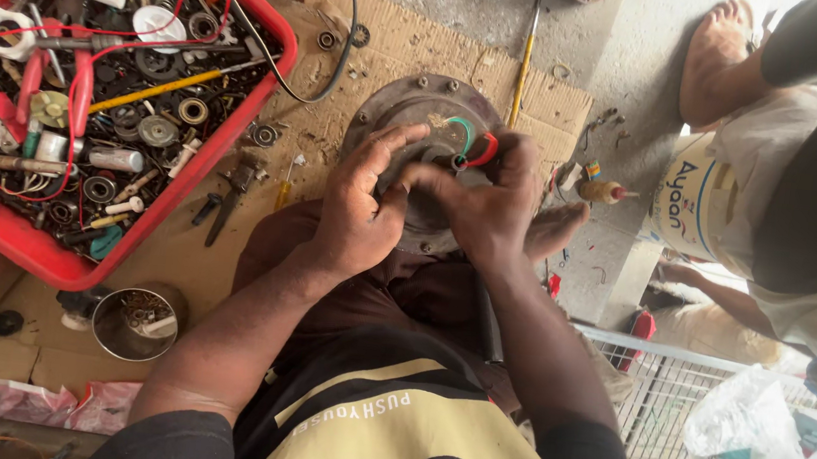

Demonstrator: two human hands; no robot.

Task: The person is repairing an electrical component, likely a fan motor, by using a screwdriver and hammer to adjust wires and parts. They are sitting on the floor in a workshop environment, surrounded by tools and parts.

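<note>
Cardboard underfoot; both hands (431, 202) curl, seemingly pinching, over motor housing (420, 111).

Both hands on a round grey motor housing (420, 111) over cardboard (387, 38): left hand (361, 200) pressing its face, right hand (491, 203) pinching red and green wires (472, 144). Beside it, red tray (240, 109) of parts, metal cup (135, 323), yellow brush (525, 61).

a red tray (228, 137) of grey and black parts, a dull grey-brown motor cover (420, 111) with green and red wires (471, 146), tan cardboard (386, 48), a black shirt (389, 427) striped cream and red.
</note>
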